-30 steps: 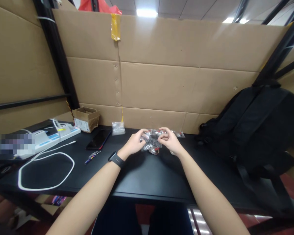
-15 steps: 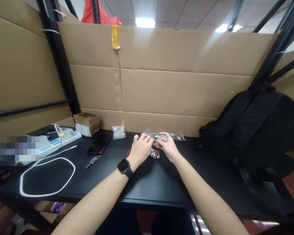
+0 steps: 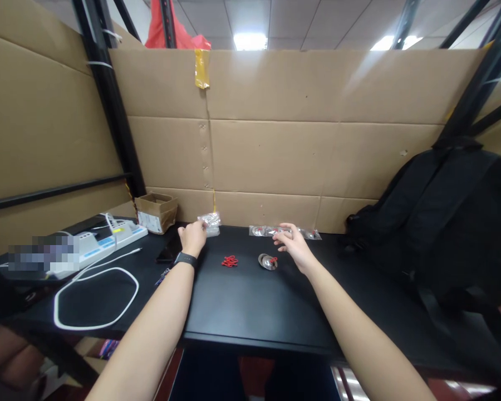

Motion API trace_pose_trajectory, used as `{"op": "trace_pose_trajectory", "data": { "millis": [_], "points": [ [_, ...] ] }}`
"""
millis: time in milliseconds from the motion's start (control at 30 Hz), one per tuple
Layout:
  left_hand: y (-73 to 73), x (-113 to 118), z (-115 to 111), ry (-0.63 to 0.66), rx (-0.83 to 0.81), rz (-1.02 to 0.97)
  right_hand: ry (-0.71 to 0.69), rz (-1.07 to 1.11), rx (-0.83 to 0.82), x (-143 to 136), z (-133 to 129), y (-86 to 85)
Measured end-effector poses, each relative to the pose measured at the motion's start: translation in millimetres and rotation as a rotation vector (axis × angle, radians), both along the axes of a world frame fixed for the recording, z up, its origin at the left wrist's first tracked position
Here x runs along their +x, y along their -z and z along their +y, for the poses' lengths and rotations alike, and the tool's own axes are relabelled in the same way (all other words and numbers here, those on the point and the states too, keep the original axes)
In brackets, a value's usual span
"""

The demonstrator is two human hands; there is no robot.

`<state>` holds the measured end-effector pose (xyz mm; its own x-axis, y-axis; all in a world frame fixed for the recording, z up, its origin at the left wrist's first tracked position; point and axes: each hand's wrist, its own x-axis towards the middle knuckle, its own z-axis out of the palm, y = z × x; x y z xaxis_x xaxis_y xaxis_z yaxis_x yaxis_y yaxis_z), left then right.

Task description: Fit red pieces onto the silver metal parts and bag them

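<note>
At the back of the black table, my left hand [image 3: 192,238], wearing a dark watch, pinches a clear plastic bag [image 3: 211,219] at the stack of small bags [image 3: 212,230]. My right hand [image 3: 293,248] hovers with its fingers apart and nothing visible in them. Just behind it lies a row of clear packets [image 3: 259,230] with shiny and red contents, partly covered by the fingers. Between the hands sit a bundle of red cords [image 3: 229,261] and a few overlapping round metal discs [image 3: 268,262] with a bit of red cord on top.
A small cardboard box [image 3: 157,211] stands at the back left, with a phone [image 3: 167,252] in front of it. Further left are a white power strip [image 3: 108,245] and a looped white cable [image 3: 136,298]. A black backpack [image 3: 446,223] rests on the right. Cardboard panels [image 3: 275,156] wall the back.
My left hand has moved left from the packets to the stack of plastic bags. My right hand has drawn slightly right and opened; the packets now lie flat behind it.
</note>
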<state>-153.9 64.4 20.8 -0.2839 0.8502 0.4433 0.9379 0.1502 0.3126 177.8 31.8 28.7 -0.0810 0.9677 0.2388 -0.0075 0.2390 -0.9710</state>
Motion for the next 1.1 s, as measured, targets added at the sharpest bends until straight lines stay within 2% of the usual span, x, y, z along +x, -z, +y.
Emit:
{"op": "trace_pose_trajectory", "data": {
  "millis": [133,267,367,467,667,733,833,967,1100],
  "points": [
    [12.8,6,8,0.024,-0.093,0.076,-0.046,-0.033,0.013,-1,-3,-2.0],
    [15.7,14,8,0.043,-0.093,0.190,-0.074,-0.078,0.038,1,-1,-1.4],
    [16.6,18,7,0.164,-0.062,0.209,-0.080,-0.093,0.056,2,0,-1.4],
    [19.4,21,8,0.234,-0.116,0.215,-0.092,-0.103,0.081,4,0,-2.9],
    [27.0,18,13,0.130,-0.164,0.197,-0.053,-0.135,0.108,11,2,-4.7],
    [28.3,17,14,0.105,-0.173,0.190,-0.043,-0.226,0.171,13,4,-1.3],
    [26.1,19,11,0.118,-0.127,0.182,-0.122,-0.483,0.300,14,5,6.3],
    [13.7,35,-1,0.279,0.018,0.142,-0.242,-0.816,0.398,9,0,13.4],
    [0.3,63,-17,0.516,0.086,0.033,-0.243,-0.949,0.390,8,-1,15.8]
  ]
}}
